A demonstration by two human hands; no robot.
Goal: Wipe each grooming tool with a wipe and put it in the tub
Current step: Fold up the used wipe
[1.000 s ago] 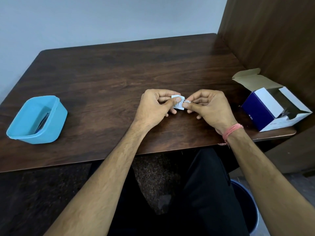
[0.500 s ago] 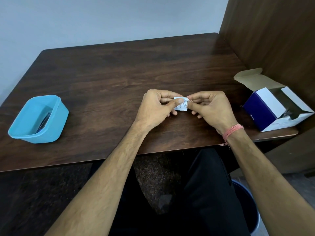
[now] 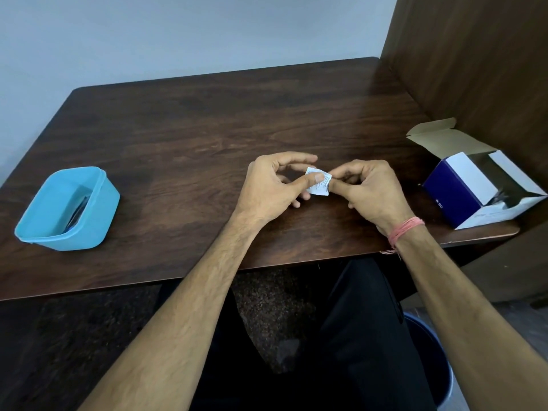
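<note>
A small white wipe packet (image 3: 319,185) with fine print is held just above the middle of the dark wooden table (image 3: 207,129). My left hand (image 3: 272,185) pinches its left side with the thumb on top, while the forefinger stretches out above. My right hand (image 3: 370,191) pinches the packet's right edge between thumb and curled fingers. A light blue plastic tub (image 3: 66,209) stands at the table's left, with a dark grooming tool (image 3: 78,212) lying inside it. No other tool shows on the table.
An open blue and white cardboard box (image 3: 474,188) lies at the table's right front corner, flap raised, with dark contents inside. A brown wooden panel (image 3: 474,54) rises behind it. A dark bin (image 3: 430,366) stands on the floor beside my right leg.
The packet has turned flatter toward the camera. My left forefinger has lifted and straightened above it, and both hands have shifted slightly to the right.
</note>
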